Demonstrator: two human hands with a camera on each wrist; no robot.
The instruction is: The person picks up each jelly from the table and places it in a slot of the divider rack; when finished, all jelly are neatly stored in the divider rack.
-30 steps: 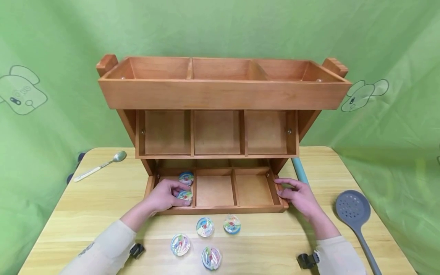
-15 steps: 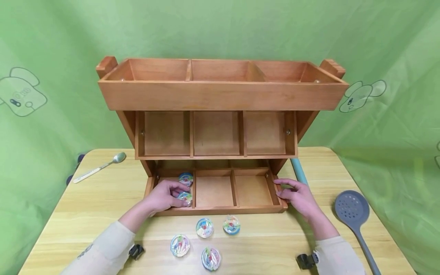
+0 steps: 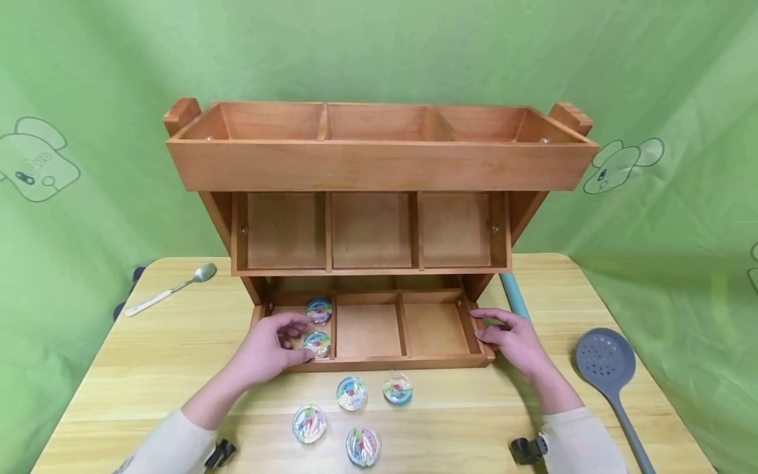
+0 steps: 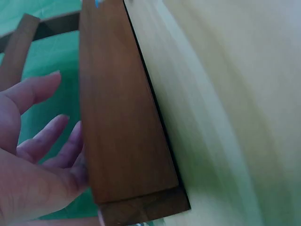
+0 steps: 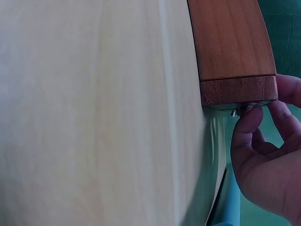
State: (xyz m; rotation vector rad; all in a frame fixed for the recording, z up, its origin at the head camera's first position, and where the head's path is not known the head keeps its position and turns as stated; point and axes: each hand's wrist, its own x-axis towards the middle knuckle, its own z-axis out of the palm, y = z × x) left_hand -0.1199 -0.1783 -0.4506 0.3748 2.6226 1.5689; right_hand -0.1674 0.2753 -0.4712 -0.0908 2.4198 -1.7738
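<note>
The lower tray point(image 3: 385, 363) is pinched at its right end by the right hand point(image 3: 515, 339); nothing is gripped by the left hand point(image 3: 266, 347), loosely parted beside two round packets point(image 3: 318, 343)

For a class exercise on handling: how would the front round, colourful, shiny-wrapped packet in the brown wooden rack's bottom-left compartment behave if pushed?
The packet may slip, since it looks glossy. Lying face up, it should probably slide, not roll. The brown wooden divider beside it would likely stop a rightward push.
</note>
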